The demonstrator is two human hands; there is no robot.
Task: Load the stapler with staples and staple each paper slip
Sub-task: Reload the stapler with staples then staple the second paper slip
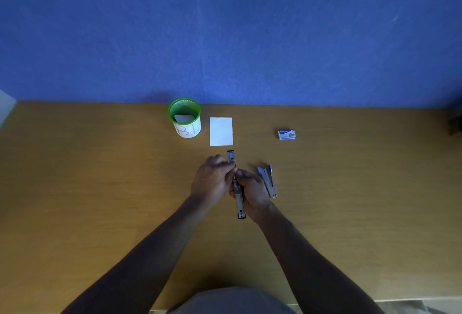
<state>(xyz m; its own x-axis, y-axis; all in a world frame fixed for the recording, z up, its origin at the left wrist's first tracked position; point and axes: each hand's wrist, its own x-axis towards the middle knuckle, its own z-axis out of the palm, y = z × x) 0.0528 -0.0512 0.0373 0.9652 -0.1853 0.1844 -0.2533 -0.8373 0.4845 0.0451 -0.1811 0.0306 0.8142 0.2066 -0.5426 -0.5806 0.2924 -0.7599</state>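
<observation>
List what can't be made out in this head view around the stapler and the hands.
- Stapler: its middle is covered by the left hand and right hand, so whether staples are loaded is hidden.
- Staple box: print too small to read.
- Green cup: its wall hides most of the paper inside.
- Second metal tool: too small and blurred to identify.

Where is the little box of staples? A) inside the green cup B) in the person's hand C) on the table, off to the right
C: the staple box lies alone on the table, right of the white paper.
</observation>
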